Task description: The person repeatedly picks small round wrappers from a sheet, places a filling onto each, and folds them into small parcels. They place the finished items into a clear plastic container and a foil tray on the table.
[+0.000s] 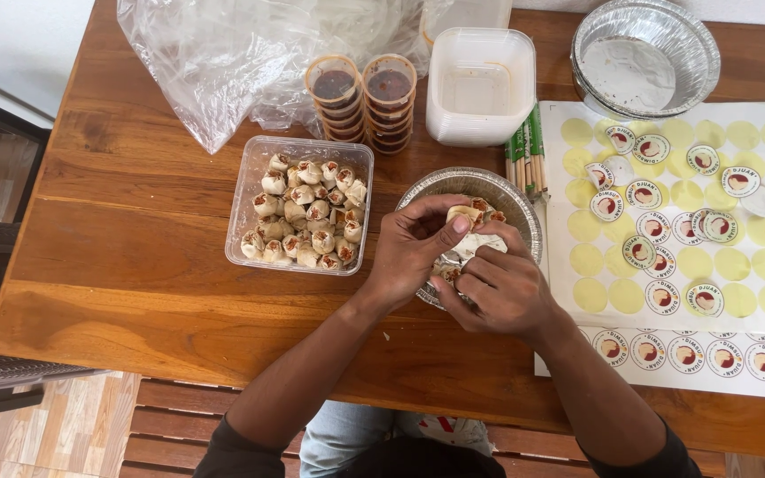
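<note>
**Both hands placing dumplings in the foil tray**

Hands are meeting over the round foil tray [524, 205] near the middle of the wooden table [135, 265]. The left hand [413, 243] is pinching a small dumpling [465, 215] between thumb and fingertips, just above the tray's far half. The right hand [498, 288] is curling its fingers in toward the tray's centre, apparently pressing or steadying pale pieces there; whether it is actually gripping one, I cannot tell.

Judging from this, the step in hand is filling the tray piece by piece from the clear plastic tub of dumplings [303, 212] lying just to the left. The next move would seem to call for setting the pinched dumpling down gently beside the others without crushing its wrapper, then reaching left for another.

Two stacks of small sauce cups [363, 102] are standing at the far side, with clear lidded containers [480, 84] to their right, chopsticks in green-and-white sleeves [524, 150] beside them, and more stacked foil trays [644, 57] far right. Sheets of round stickers [683, 230] are lying to the right of the tray.

Most of the tray's contents are hiding under the hands, so their count and arrangement are unclear. The sticker sheets are running off the right edge, and a crumpled plastic bag [223, 53] is cut off at the far edge.
</note>
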